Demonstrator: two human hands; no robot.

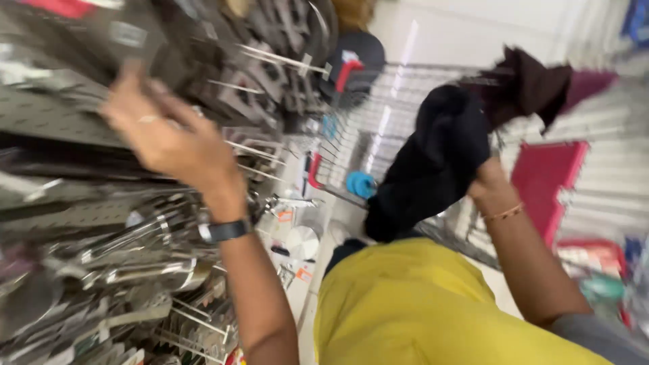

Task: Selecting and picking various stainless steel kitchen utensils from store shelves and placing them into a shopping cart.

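Here the left hand (165, 132) reaches up to a pegboard rack (61, 118) crowded with shiny metal utensils (135, 243) on thin hooks; its fingers are spread, though blur hides any hold. The right hand (483, 177), largely hidden, clutches a soft black cloth (433, 162) against a wire cart (392, 115). A narrow pale floor (460, 27) runs between the shelves.

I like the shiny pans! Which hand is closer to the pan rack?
Left. The left hand is up against the pan rack; the right hand, holding a black cloth, is far across.
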